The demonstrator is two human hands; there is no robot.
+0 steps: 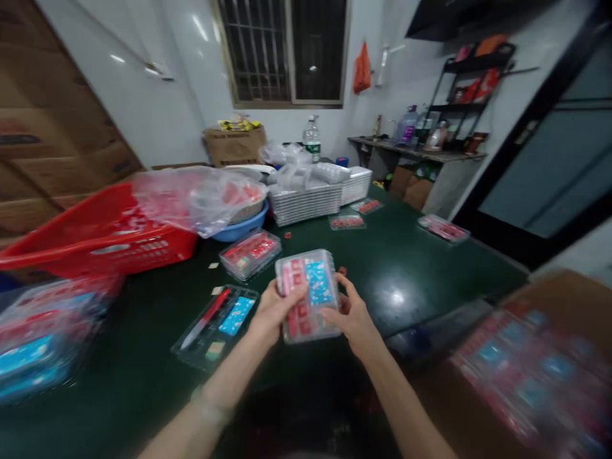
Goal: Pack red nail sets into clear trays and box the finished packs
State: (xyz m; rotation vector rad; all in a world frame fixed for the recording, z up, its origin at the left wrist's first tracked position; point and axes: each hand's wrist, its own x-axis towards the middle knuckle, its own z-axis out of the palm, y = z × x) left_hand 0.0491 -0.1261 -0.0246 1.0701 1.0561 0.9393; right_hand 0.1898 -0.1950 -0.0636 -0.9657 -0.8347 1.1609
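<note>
1. Head view: one clear box [313, 319] is held over the near edge of the table [421, 268].
2. Grip: its left side is clasped by the left hand [277, 311], its right side by the right hand [352, 317].
3. Handling, as judged: light, thin-walled, slippery, easily dented; best gripped by its side edges.
4. Counted: one filled case [251, 255]; one tray [198, 354] bearing one blue card [238, 316]; three flat packs [444, 228]; one red basket [119, 255]; one blue basin [243, 227].
5. Uncounted, being blurred: the left pile [43, 338]; the packs [530, 370] at right.
</note>
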